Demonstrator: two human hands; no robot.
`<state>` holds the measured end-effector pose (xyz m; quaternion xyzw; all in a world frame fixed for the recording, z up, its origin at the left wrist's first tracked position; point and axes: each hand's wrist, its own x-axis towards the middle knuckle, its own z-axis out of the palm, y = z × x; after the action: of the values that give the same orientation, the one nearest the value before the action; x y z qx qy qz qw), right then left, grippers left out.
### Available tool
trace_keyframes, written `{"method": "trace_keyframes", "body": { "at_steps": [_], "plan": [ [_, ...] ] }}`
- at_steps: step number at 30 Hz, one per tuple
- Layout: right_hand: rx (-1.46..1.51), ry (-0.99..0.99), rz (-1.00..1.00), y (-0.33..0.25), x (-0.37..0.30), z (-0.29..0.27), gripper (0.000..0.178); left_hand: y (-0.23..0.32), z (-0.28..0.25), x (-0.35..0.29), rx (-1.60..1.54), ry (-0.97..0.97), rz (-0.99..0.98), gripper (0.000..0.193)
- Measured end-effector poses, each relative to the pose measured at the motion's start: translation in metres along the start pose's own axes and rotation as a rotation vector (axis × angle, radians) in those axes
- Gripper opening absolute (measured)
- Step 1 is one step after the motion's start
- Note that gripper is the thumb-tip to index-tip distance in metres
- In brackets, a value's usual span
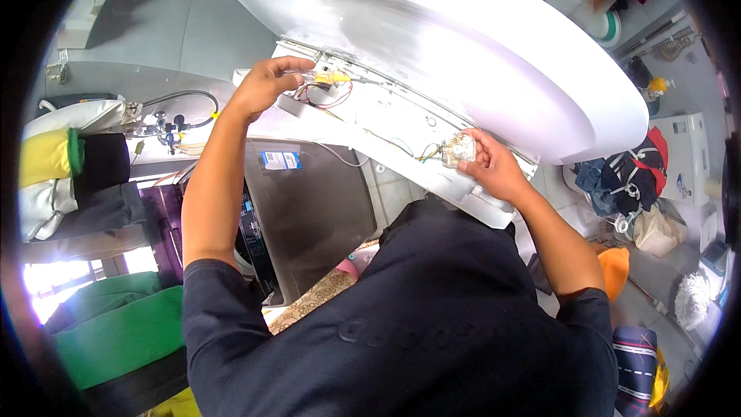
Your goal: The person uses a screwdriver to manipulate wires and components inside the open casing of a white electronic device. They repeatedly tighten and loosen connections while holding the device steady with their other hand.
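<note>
My left hand point(270, 85) is closed on a screwdriver point(332, 77) with a clear and yellow handle, its thin shaft pointing right. It is over the left end of a long white housing point(382, 112), beside red and dark wires point(328, 102). At the housing's right end, my right hand point(494, 166) grips a small translucent, boxy wired part point(458, 150) between thumb and fingers. Thin coloured wires point(424, 153) run from that part leftward along the housing. Behind the housing rises a large, glossy white curved panel point(463, 38).
Left of my body stands a dark-lidded appliance point(316, 208) with a blue and white label. A hose with valves point(174, 127) and folded cloths point(54, 158) lie farther left. To the right are piled clothes point(629, 174), a white plastic bag point(658, 230) and a white brush point(691, 300).
</note>
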<state>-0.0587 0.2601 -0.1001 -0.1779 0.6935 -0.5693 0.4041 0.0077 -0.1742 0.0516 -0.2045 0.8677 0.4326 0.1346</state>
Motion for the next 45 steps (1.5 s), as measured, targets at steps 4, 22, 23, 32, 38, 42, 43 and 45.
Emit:
{"method": "trace_keyframes", "body": {
  "at_steps": [4, 22, 23, 32, 38, 42, 43, 45],
  "plan": [
    [0.014, -0.006, -0.005, 0.01, 0.003, -0.001, 0.064, -0.014, 0.01, 0.023, -0.004, -0.13, -0.088, 0.035],
    [0.099, -0.014, 0.017, 0.018, 0.004, 0.0, 0.065, -0.038, 0.069, 0.068, 0.542, -0.164, 0.091, 0.028],
    [0.111, -0.018, 0.0, 0.023, 0.007, 0.0, 0.065, -0.039, 0.07, 0.067, 0.561, -0.145, 0.087, 0.028],
    [-0.009, -0.003, 0.017, 0.014, 0.005, -0.003, 0.067, -0.015, 0.085, 0.061, 0.824, 0.053, 0.175, 0.036],
    [-0.04, 0.004, 0.02, 0.011, 0.006, -0.003, 0.07, 0.033, 0.139, 0.025, 0.511, 0.007, 0.292, 0.039],
    [0.006, -0.002, -0.023, 0.02, 0.009, -0.002, 0.072, 0.064, 0.188, -0.002, 0.449, -0.237, 0.405, 0.063],
    [0.027, 0.0, -0.051, 0.023, 0.01, -0.002, 0.072, 0.074, 0.197, -0.006, 0.433, -0.275, 0.404, 0.064],
    [0.049, -0.005, -0.067, 0.025, 0.01, -0.001, 0.073, 0.076, 0.214, -0.005, 0.41, -0.258, 0.459, 0.066]
  ]
}}
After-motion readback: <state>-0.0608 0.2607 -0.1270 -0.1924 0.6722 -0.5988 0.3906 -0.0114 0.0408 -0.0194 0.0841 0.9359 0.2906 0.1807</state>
